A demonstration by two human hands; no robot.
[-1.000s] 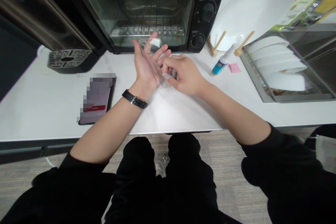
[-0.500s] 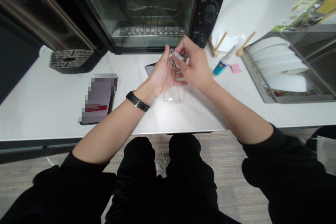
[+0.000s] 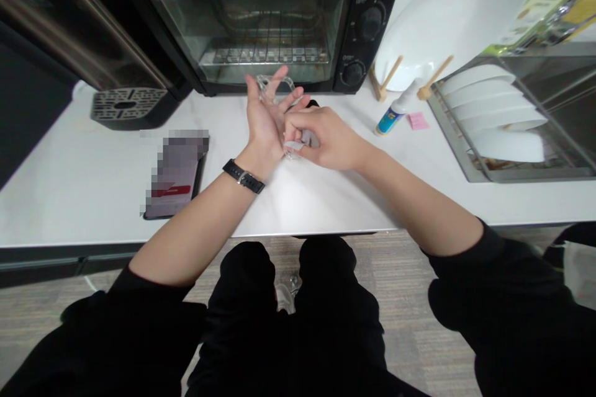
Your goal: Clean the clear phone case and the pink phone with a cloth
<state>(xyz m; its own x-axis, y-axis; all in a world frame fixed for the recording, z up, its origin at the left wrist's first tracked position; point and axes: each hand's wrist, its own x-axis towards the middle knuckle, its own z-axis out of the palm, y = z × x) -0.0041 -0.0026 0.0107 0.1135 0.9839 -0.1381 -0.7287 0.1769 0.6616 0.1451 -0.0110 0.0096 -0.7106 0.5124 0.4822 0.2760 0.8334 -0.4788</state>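
Observation:
A clear phone case (image 3: 263, 80) lies across my left hand (image 3: 263, 125), which is turned palm up with its fingers behind the case. Its top edge shows above my fingers; the lower part is mostly covered. My right hand (image 3: 331, 138) is closed in a pinch on a small white wipe (image 3: 294, 145), held against the case near its lower end. Just behind my right hand, a dark object (image 3: 313, 103) pokes out, too hidden to name. On the counter to the left lies a phone (image 3: 174, 177), its screen partly blurred.
A black toaster oven (image 3: 270, 25) stands behind my hands. To the right are a spray bottle (image 3: 393, 113), a pink sticky note (image 3: 418, 121), a large white plate (image 3: 442, 18) on a wooden stand and a dish rack (image 3: 460, 155) with several white dishes. A machine with a drip tray (image 3: 125, 105) stands left.
My left hand has moved left and turned, lifting the case's far end toward the oven. My right hand has slid down toward me with the wipe, to the case's lower end.

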